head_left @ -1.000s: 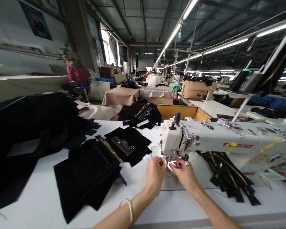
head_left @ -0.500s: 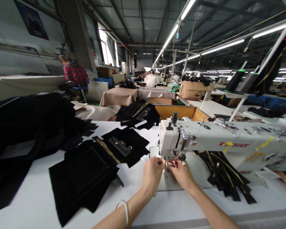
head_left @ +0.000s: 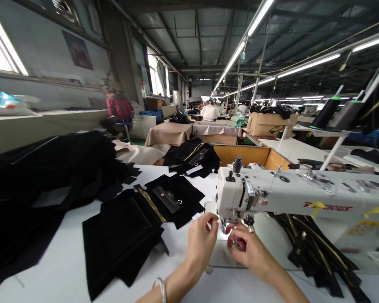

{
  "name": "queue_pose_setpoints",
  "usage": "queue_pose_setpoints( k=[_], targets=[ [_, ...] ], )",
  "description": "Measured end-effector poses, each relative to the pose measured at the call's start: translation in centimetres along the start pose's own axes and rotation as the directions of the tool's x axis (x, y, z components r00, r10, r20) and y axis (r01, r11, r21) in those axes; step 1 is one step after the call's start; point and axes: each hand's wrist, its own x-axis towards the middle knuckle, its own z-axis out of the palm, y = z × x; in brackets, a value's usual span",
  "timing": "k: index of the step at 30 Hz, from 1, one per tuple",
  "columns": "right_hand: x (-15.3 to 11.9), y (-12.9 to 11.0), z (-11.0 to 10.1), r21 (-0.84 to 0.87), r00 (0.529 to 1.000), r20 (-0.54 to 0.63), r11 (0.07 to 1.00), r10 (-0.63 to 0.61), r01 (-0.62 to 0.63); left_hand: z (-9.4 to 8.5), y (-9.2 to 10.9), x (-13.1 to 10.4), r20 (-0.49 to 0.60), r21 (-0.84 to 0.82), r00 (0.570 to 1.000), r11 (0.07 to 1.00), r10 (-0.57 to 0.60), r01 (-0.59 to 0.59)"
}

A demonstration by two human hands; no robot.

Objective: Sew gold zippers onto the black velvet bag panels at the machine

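Note:
A white sewing machine (head_left: 290, 191) stands on the white table, its needle area between my hands. My left hand (head_left: 202, 240) is just left of the needle, thumb and fingertips pinched together; anything between them is too small to see. On the right, my right hand (head_left: 248, 248) has its fingers curled round a small metallic object, partly hidden, near the presser foot. Left of my hands lies a black fabric panel (head_left: 123, 235) with a gold zipper (head_left: 151, 203) and a black tab (head_left: 166, 199) on the panel beside it.
A large pile of black fabric (head_left: 50, 176) covers the left side. More black pieces (head_left: 194, 155) lie at the table's back. Zipper strips (head_left: 318, 248) rest under the machine arm. Thread cones (head_left: 326, 112) stand at the right. A person in red plaid (head_left: 119, 107) sits far left.
The view has shifted left, so the machine and fabrics appear further right and slightly lower. My right hand has drawn down from the needle, its fingers more curled.

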Motion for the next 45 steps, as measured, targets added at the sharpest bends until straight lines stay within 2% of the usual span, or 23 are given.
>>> queue_pose_setpoints(
  k=[3, 5, 7, 9, 11, 13, 15, 17, 20, 24, 28, 32, 36, 41, 45],
  targets=[
    [0.0, 1.3, 0.4, -0.004, 0.997, 0.058, 0.998, 0.057, -0.057, -1.6, -0.1, -0.3, -0.041, 0.062, 0.998, 0.997, 0.045, -0.043],
    [0.0, 2.8, 0.6, -0.062, 0.994, 0.029, 0.992, 0.108, -0.106, -3.7, -0.9, -0.6, -0.054, 0.094, 0.995, 0.993, 0.083, -0.078],
    [0.0, 4.1, 0.5, -0.162, 0.993, -0.027, 0.979, 0.119, -0.122, -6.3, -2.5, -1.1, -0.070, 0.174, 0.987, 0.976, 0.142, -0.128],
    [0.0, 4.6, 0.4, -0.287, 0.991, -0.087, 0.950, 0.099, -0.120, -9.1, -4.9, -1.6, -0.083, 0.409, 0.971, 0.896, 0.225, -0.173],
    [-0.1, 4.3, 0.2, -0.410, 0.988, -0.146, 0.906, 0.045, -0.102, -11.3, -7.7, -2.0, -0.070, 0.607, 0.986, 0.790, 0.154, -0.081],
    [-0.1, 3.5, 0.0, -0.514, 0.977, -0.213, 0.853, -0.021, -0.094, -12.3, -10.2, -2.3, 0.046, 0.685, 0.997, 0.725, 0.057, -0.073],
    [0.0, 2.5, -0.2, -0.577, 0.965, -0.257, 0.810, -0.058, -0.105, -12.1, -11.6, -2.2, 0.143, 0.694, 0.987, 0.704, 0.069, -0.150],
    [0.2, 1.9, -0.3, -0.602, 0.962, -0.266, 0.791, -0.066, -0.112, -10.9, -11.5, -1.5, 0.223, 0.665, 0.968, 0.709, 0.114, -0.237],
    [0.2, 1.7, -0.7, -0.615, 0.968, -0.236, 0.784, -0.080, -0.085, -8.2, -9.2, 0.0, 0.347, 0.588, 0.925, 0.733, 0.153, -0.342],
    [-0.2, 2.4, -2.1, -0.624, 0.976, -0.192, 0.781, -0.106, -0.038, -4.6, -5.6, 1.8, 0.478, 0.425, 0.835, 0.760, 0.273, -0.492],
    [-0.7, 3.2, -3.8, -0.630, 0.976, -0.163, 0.777, -0.147, 0.012, -2.7, -3.5, 2.0, 0.558, 0.299, 0.742, 0.744, 0.372, -0.598],
    [-1.0, 3.6, -4.7, -0.625, 0.965, -0.076, 0.766, -0.252, 0.150, -2.6, -3.1, 1.0, 0.607, 0.229, 0.682, 0.732, 0.408, -0.642],
    [-1.6, 3.2, -4.8, -0.594, 0.972, 0.021, 0.779, -0.236, 0.202, -3.4, -3.4, 0.0, 0.650, 0.224, 0.659, 0.733, 0.379, -0.642],
    [-2.8, 2.3, -4.6, -0.593, 0.968, 0.004, 0.779, -0.250, 0.203, -3.9, -3.2, -0.4, 0.712, 0.197, 0.603, 0.721, 0.361, -0.664],
    [-3.1, 1.9, -4.2, -0.589, 0.956, -0.018, 0.776, -0.293, 0.227, -3.7, -3.5, -0.4, 0.717, 0.163, 0.577, 0.711, 0.391, -0.684]
  ],
)
